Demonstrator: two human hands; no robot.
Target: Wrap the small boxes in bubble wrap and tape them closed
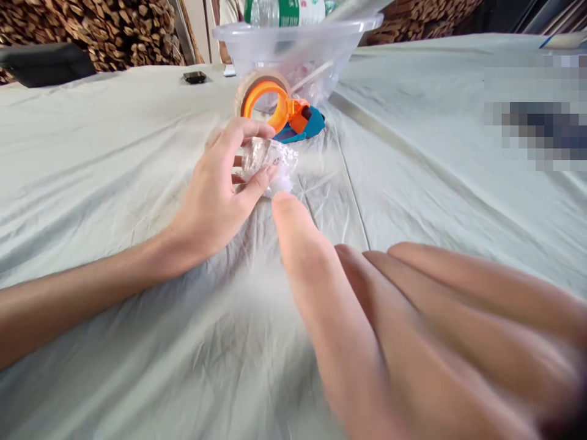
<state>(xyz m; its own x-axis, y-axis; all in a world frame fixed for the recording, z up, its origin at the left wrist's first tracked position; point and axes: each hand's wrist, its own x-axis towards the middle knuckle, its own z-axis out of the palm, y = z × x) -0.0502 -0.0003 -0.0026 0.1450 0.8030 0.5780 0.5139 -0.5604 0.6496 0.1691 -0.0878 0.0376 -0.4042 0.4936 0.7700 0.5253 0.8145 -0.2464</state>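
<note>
My left hand [215, 189] is closed around a small crumpled bundle of clear plastic wrap [263, 159], thumb in front and fingers behind. What may be inside the bundle cannot be made out. My right hand [389, 330] looms large and slightly blurred close to the camera, fingers stretched out with nothing seen in them. Its foremost fingertip appears just below the bundle; whether it touches cannot be told. Right behind the bundle stands an orange and blue tape dispenser [300, 119] carrying a roll of tape [262, 79].
A pale cloth [114, 134] with creases covers the surface. At the back is a clear plastic tub [293, 40] with a green-labelled bottle [284, 12] at its top. A small black object [194, 77] and a black case [48, 64] lie back left. Stacked firewood [110, 30] lines the background.
</note>
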